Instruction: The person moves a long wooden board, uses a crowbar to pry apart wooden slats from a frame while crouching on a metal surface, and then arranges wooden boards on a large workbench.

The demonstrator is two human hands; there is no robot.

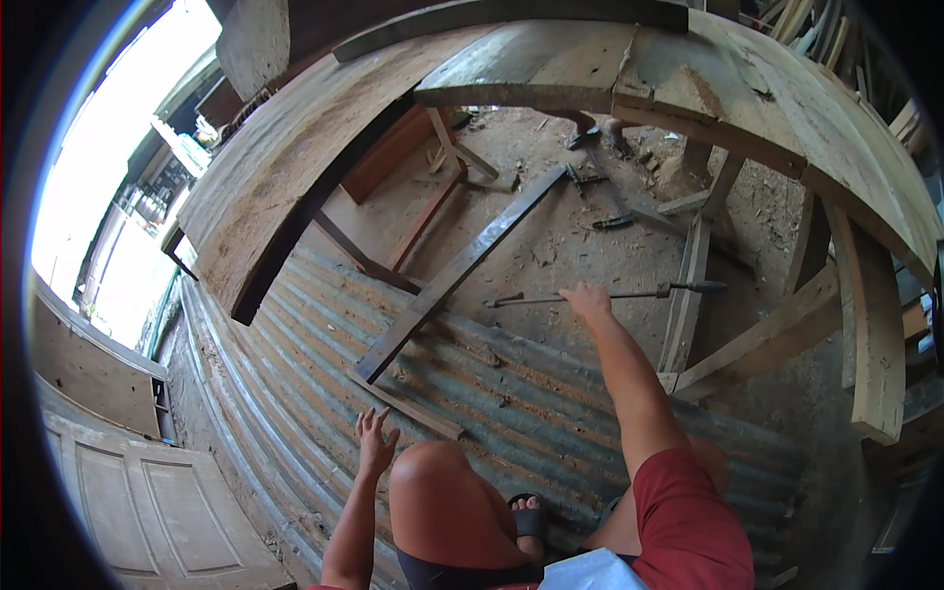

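Observation:
My right hand [590, 303] is stretched forward and closed around the thin bar of a long bar clamp [639, 294], held roughly level over the dirt ground. The clamp's dark handle points right and its small jaw end points left. Nothing is in my left hand [376, 442], which hovers above the corrugated metal sheet [315, 339] beside my knee, fingers spread. Between the hands, a long dark wooden beam [457, 275] slants from the sheet toward the far ground. A short wood strip [413, 405] lies by its near end.
Thick wooden slabs [531, 69] arch across the far side, raised on a timber frame [693, 285] at right. Another bar clamp [608, 192] lies on the ground beyond the beam, near another person's feet [618, 138]. A panelled door [147, 501] lies at lower left.

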